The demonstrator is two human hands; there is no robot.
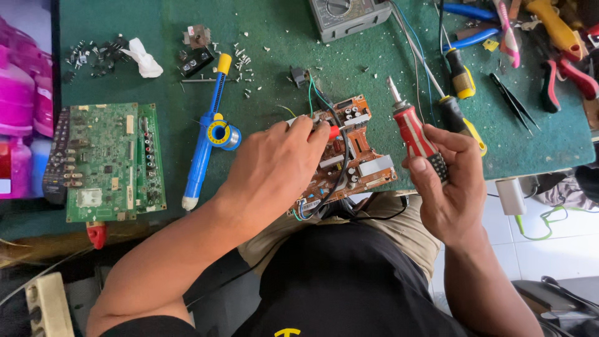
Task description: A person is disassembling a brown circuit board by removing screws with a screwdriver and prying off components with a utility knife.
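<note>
Left hand pinches a red probe on the brown circuit board; right hand grips a red screwdriver. Board looks rigid, light, fragile: hold by edges

Brown circuit board: lies flat, component side up, at the near edge of the green mat, turned at a slant to that edge. It carries capacitors, grey blocks and black, green and blue wires.

Screwdriver: red-and-black striped handle, short metal tip pointing up and away, held just right of the board, above the mat's near edge.
</note>
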